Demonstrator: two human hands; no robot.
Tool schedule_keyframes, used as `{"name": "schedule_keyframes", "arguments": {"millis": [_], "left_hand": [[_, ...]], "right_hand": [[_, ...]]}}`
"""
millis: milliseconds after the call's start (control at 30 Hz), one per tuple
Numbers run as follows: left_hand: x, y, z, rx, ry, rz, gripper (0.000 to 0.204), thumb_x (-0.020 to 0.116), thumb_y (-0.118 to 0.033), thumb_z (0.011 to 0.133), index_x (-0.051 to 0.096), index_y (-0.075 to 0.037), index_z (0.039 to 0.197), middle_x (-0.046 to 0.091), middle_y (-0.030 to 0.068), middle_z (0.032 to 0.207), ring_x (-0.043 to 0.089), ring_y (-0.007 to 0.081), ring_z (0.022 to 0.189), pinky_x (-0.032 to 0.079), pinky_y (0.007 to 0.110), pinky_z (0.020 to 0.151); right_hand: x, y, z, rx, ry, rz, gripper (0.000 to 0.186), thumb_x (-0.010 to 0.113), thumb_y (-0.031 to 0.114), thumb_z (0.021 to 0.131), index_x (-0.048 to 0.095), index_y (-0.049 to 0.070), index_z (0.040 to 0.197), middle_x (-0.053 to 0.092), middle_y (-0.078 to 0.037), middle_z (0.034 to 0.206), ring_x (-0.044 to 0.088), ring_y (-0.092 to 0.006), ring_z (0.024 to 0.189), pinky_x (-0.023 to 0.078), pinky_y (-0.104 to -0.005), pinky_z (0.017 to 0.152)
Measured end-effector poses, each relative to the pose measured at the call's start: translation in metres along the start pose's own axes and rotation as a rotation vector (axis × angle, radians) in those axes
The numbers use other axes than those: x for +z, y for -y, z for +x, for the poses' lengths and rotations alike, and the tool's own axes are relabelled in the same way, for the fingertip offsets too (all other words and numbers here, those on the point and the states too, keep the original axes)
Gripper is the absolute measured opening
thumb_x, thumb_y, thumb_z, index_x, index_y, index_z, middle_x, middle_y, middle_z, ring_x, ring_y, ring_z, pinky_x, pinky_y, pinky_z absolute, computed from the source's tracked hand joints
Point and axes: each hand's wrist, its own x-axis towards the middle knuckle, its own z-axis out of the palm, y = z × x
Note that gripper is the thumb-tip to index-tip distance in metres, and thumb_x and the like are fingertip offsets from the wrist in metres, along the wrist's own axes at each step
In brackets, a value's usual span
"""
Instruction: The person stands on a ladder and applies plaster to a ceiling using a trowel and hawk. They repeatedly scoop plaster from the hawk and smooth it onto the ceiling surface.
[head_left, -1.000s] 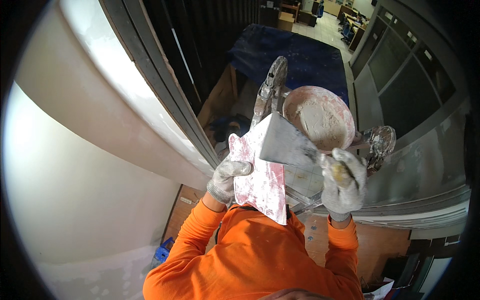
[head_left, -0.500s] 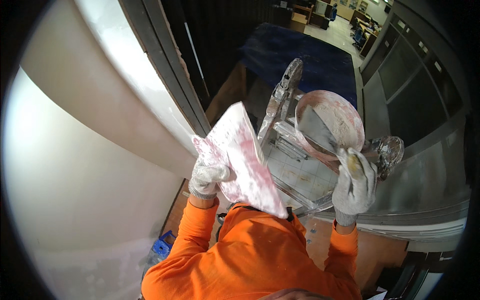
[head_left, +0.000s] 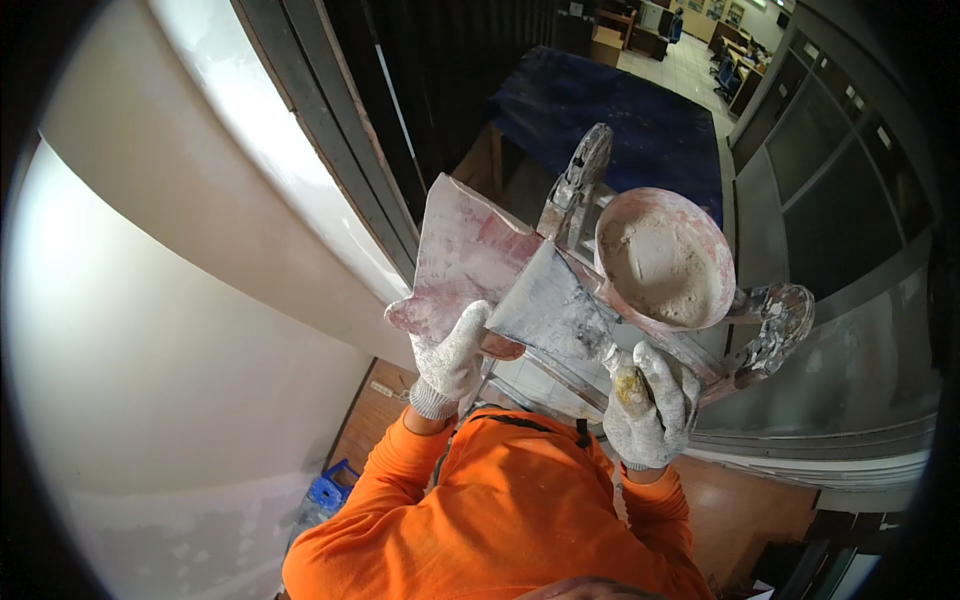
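My left hand (head_left: 450,352), in a whitish work glove, grips a flat putty hand board (head_left: 462,240) smeared pink and white. In my gloved right hand (head_left: 650,415) is a wide putty knife (head_left: 550,305), its blade coated with grey-white putty. The blade points up and left, its edge over or close to the board's right side; whether they touch I cannot tell. Beyond my right hand, a round pink bucket (head_left: 718,235) holds pale putty (head_left: 665,270). It rests at the top of a putty-spattered metal ladder (head_left: 572,195).
A smooth pale wall (head_left: 170,330) curves along my left, with a dark metal frame (head_left: 335,120) at its edge. A dark blue sheet (head_left: 625,120) covers something ahead. Glass partition panels (head_left: 850,200) stand at right. Low at left is a blue plastic object (head_left: 333,487).
The putty knife has come out of the bucket and moved left to the board, with my right hand. My left hand has turned the board flatter and shifted slightly right.
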Motion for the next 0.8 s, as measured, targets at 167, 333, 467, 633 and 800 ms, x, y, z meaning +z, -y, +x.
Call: {"name": "schedule_keyframes", "arguments": {"millis": [167,333,467,633,800], "left_hand": [[0.004,0.004,-0.003,-0.231,-0.087,-0.114,0.016,0.061,-0.006,0.102,0.07,0.006,0.107,0.073,0.0103,0.084,0.071,0.0185,0.071,0.058,0.031,0.064],[0.0,0.009,-0.005,-0.208,-0.071,-0.073,0.015,0.064,-0.008,0.1,0.071,0.004,0.107,0.073,0.0071,0.09,0.07,0.0158,0.077,0.057,0.03,0.066],[-0.007,0.018,-0.009,-0.285,-0.206,-0.07,0.015,0.065,-0.008,0.099,0.068,0.003,0.109,0.07,0.0068,0.098,0.069,0.0156,0.084,0.057,0.03,0.07],[-0.038,0.033,-0.012,0.031,-0.013,0.406,0.019,0.064,-0.005,0.097,0.062,0.001,0.115,0.068,0.006,0.104,0.066,0.016,0.09,0.056,0.033,0.078],[-0.032,0.024,-0.017,0.032,-0.043,0.393,0.02,0.066,-0.002,0.095,0.063,0.0,0.114,0.068,0.0074,0.104,0.065,0.02,0.091,0.054,0.037,0.081]], "right_hand": [[0.006,0.0,-0.003,-0.007,-0.032,0.002,0.017,0.076,-0.001,0.086,0.071,0.005,0.102,0.068,-0.015,0.124,0.063,-0.0296,0.103,0.055,-0.0362,0.081],[0.006,0.004,-0.003,-0.005,-0.015,-0.014,0.018,0.076,-0.001,0.087,0.071,0.005,0.103,0.068,-0.015,0.124,0.063,-0.0291,0.103,0.055,-0.0363,0.081],[0.008,0.005,-0.014,0.016,-0.017,-0.018,0.02,0.073,0.002,0.089,0.071,0.004,0.109,0.069,-0.016,0.119,0.065,-0.0283,0.099,0.055,-0.0362,0.079],[0.007,0.012,-0.004,0.397,-0.197,0.399,0.026,0.064,0.014,0.097,0.069,-0.003,0.116,0.071,-0.016,0.094,0.066,-0.0262,0.076,0.052,-0.0361,0.066],[0.013,0.008,-0.017,0.711,-0.038,0.726,0.026,0.062,0.011,0.096,0.071,-0.006,0.114,0.071,-0.017,0.093,0.067,-0.0253,0.078,0.052,-0.0365,0.069]]}}
